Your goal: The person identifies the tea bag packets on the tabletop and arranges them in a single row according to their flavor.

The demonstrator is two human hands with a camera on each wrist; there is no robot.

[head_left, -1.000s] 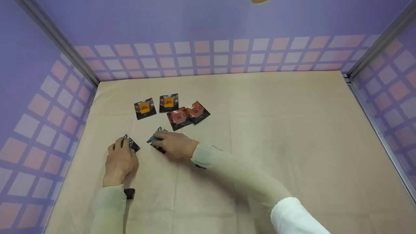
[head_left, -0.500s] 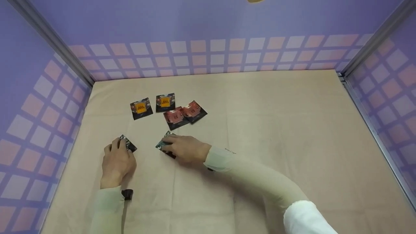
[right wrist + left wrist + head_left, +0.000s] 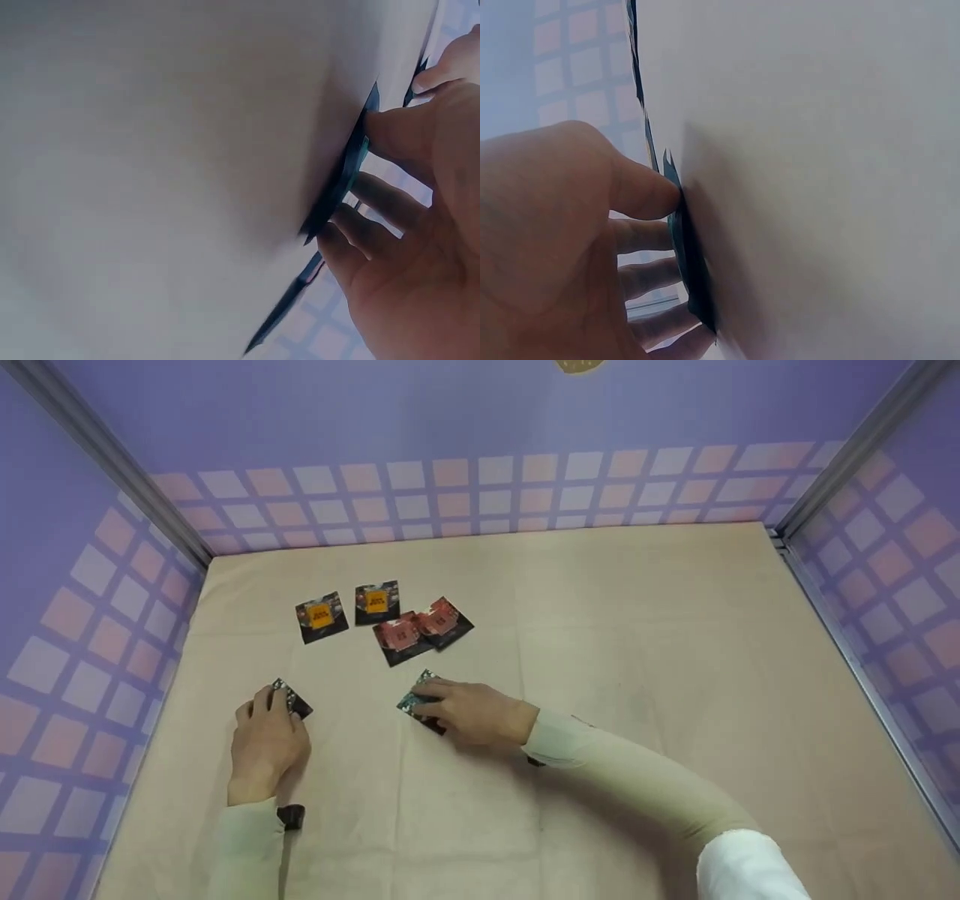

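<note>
Several small, square, dark packets lie on the cloth-covered table (image 3: 600, 660). My left hand (image 3: 266, 742) rests its fingertips on a dark packet with a speckled edge (image 3: 298, 705), partly covered by the fingers. Further right, my right hand (image 3: 480, 711) has its fingertips on a similar packet with a teal face (image 3: 411, 703). The left wrist view shows the thumb and fairly straight fingers touching the left packet's upper face (image 3: 694, 270). In the right wrist view, the spread thumb and fingers touch the right packet (image 3: 334, 180), which lies flat on or very near the cloth.
Behind my hands lie two packets with yellow labels, one at left (image 3: 321, 617) and one beside it (image 3: 376, 602). Two red-faced packets overlap, the left one (image 3: 400, 637) and the right one (image 3: 444, 622). Purple checkered walls (image 3: 495, 487) border the table.
My right hand has moved to the right, taking the teal packet across the cloth with it. My left hand stays on its packet. The head view has shifted slightly.
</note>
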